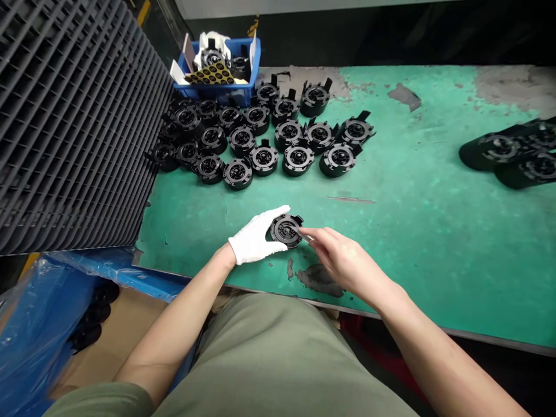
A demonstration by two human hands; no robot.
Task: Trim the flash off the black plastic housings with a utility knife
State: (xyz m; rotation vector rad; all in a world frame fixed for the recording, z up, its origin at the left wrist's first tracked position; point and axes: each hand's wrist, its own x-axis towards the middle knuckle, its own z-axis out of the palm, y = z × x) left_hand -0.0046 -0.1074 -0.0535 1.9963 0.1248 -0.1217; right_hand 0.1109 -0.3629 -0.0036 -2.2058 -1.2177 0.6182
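My left hand (255, 236), in a white glove, grips a round black plastic housing (286, 230) from its left side, thumb and fingers around the rim. The housing's ringed face with small openings points up, and a tab stands out at its upper right. In my bare right hand (336, 253) a thin, pale metal tool (303, 234) is pinched between thumb and fingers. Its tip reaches over the right part of the housing's face; whether it touches cannot be made out. The tool's exact kind is too small to tell.
Several similar black housings (264, 157) stand in rows on the green worktop (412, 231). Behind them is a blue bin (212, 91) with parts and a yellow-black sticker sheet (211, 74). A stack of dark grids (73, 121) rises at left; more black parts (521, 153) stand far right.
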